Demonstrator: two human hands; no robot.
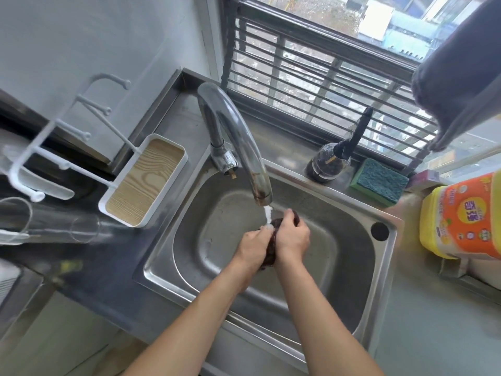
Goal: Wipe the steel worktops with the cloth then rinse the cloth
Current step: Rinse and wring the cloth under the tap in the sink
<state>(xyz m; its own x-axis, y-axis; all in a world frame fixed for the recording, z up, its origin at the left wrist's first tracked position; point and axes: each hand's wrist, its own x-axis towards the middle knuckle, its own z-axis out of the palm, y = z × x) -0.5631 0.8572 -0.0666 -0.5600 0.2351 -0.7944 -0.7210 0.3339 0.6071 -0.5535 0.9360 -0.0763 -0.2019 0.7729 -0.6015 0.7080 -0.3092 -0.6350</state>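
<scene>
A dark red cloth (272,245) is bunched between both my hands over the steel sink (349,256). My left hand (253,246) grips it from the left and my right hand (292,238) from the right. Water runs from the chrome tap (238,142) onto the top of the cloth and my fingers. Most of the cloth is hidden between my palms. The steel worktop (108,270) lies to the left of the sink.
A white tray with a wood-pattern base (146,180) and a white hook rack (54,147) stand left of the sink. Behind it sit a dark bottle (329,161) and a green sponge (379,183). A yellow detergent jug (461,218) stands at right. A grey cloth (461,69) hangs by the window.
</scene>
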